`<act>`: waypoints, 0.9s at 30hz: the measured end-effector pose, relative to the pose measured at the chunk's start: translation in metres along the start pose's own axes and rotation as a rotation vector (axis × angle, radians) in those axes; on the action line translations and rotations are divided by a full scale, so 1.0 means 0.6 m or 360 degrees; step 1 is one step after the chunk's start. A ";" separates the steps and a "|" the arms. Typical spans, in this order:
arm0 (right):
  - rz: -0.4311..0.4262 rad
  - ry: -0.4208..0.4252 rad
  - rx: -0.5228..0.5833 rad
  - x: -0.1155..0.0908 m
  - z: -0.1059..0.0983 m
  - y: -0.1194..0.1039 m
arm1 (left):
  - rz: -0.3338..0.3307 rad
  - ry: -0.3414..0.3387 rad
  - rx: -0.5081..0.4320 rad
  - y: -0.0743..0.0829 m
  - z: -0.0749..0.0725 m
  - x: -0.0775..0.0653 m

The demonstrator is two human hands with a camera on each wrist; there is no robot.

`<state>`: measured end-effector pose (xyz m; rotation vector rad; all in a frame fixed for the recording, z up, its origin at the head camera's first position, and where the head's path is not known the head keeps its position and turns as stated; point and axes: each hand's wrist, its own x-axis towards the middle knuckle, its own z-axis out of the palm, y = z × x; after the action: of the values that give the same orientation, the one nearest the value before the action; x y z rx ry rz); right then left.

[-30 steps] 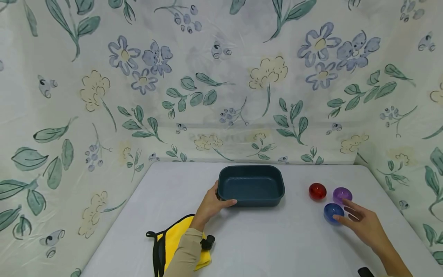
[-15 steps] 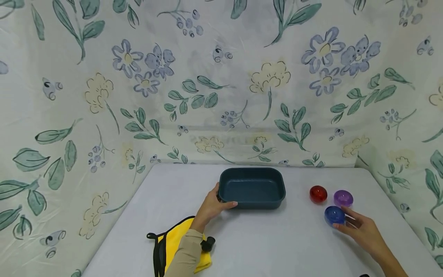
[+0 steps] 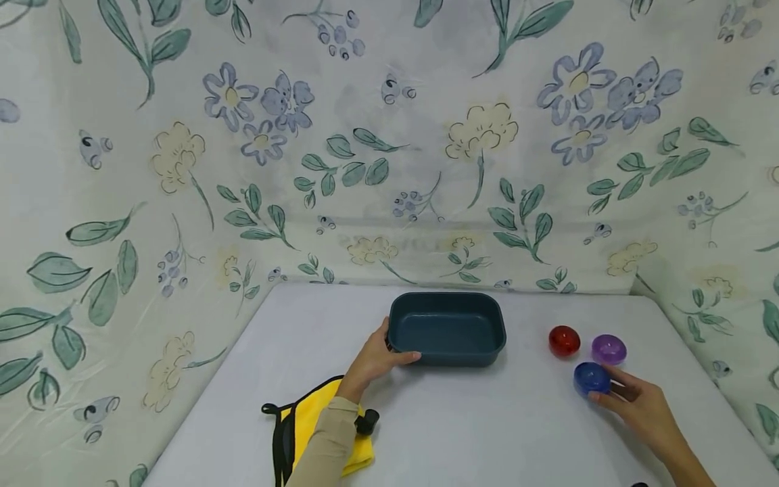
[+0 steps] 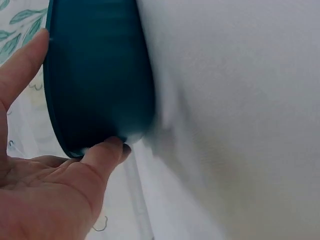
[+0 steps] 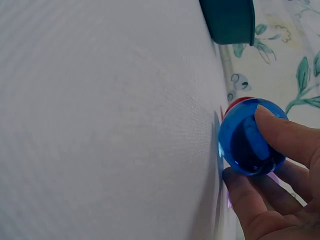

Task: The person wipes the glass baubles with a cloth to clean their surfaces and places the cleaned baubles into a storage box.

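Stretching left-to-right, upward-facing teal tray [image 3: 447, 336]

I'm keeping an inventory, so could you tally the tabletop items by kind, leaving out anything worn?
Dishes: 1 (teal dish)
Small round objects: 3 (red one, purple one, blue one)
Fabric items: 1 (yellow fabric item with black trim)
Total: 5
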<state>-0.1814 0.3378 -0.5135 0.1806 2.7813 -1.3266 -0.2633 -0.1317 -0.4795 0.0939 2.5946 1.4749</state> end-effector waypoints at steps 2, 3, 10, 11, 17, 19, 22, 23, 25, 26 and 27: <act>0.0006 0.0014 -0.0005 -0.002 -0.001 0.001 | -0.0033 -0.0028 0.0036 0.005 -0.003 0.001; 0.0015 0.0016 -0.0003 -0.003 -0.002 0.001 | -0.0047 -0.0045 0.0049 0.008 -0.006 0.000; 0.0004 0.0012 0.0015 -0.007 0.004 0.001 | -0.0056 -0.0109 0.0111 0.005 -0.059 -0.031; -0.0001 0.0012 0.0010 -0.008 0.005 0.001 | -0.0037 -0.0110 0.0142 0.002 -0.069 -0.037; -0.0032 0.0063 -0.0001 -0.006 0.002 -0.001 | 0.0047 -0.0086 0.0266 -0.004 -0.126 -0.061; -0.0037 0.0071 0.0015 -0.005 0.002 0.000 | 0.0112 -0.0137 0.0298 -0.010 -0.136 -0.070; -0.0037 0.0076 0.0038 -0.005 0.004 0.002 | 0.0255 -0.0304 0.0325 -0.024 -0.142 -0.083; -0.0036 0.0075 0.0040 -0.006 0.004 0.002 | 0.0299 -0.0375 0.0333 -0.029 -0.142 -0.087; -0.0032 0.0065 0.0046 -0.006 0.006 0.004 | 0.0348 -0.0513 0.0336 -0.042 -0.141 -0.094; -0.0024 0.0060 0.0042 -0.007 0.007 0.005 | 0.0350 -0.0573 0.0323 -0.048 -0.140 -0.097; -0.0020 0.0054 0.0041 -0.007 0.007 0.006 | 0.0348 -0.0622 0.0321 -0.054 -0.139 -0.100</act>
<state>-0.1769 0.3363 -0.5185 0.1893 2.7989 -1.3754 -0.2174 -0.2267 -0.4592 0.6394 2.4526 1.1080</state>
